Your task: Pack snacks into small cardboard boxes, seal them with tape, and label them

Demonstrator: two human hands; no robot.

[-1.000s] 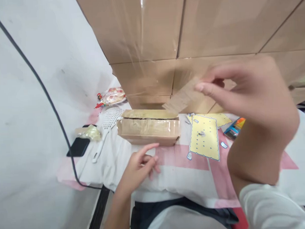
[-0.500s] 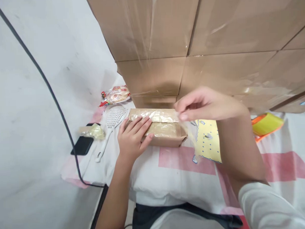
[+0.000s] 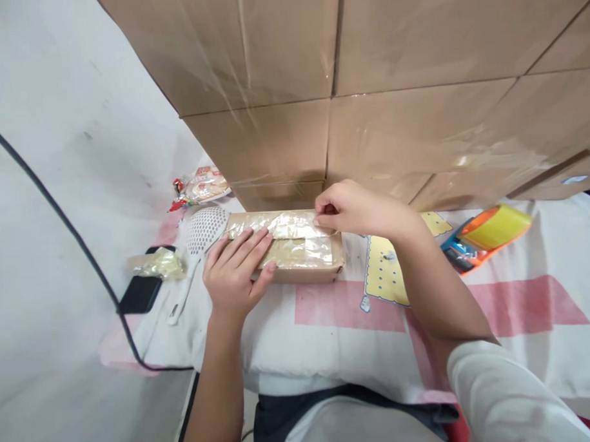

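Observation:
A small cardboard box [image 3: 304,272] lies on the cloth, with shiny clear packing tape [image 3: 295,225] across its top. My left hand [image 3: 235,271] rests flat on the box's left part, fingers stretched out and slightly spread. At the right end of the tape, my right hand [image 3: 342,210] is closed, its curled fingers pinching or pressing the tape there; the fingertips are partly hidden. Just left of the box lies a white slotted ladle [image 3: 205,229], its handle pointing toward me.
Large taped cardboard boxes [image 3: 268,144] stand stacked behind. A black phone [image 3: 141,294], a crumpled clear wrapper [image 3: 165,263] and a snack bag [image 3: 201,184] lie left. To the right are a yellow patterned sheet [image 3: 386,272] and an orange-and-yellow pack [image 3: 501,230]. A dark cable [image 3: 67,226] hangs left.
My right hand has come down and left onto the box's right end; the loose strip of tape that hung from it no longer shows. My left hand stays on the box. The view has shifted right.

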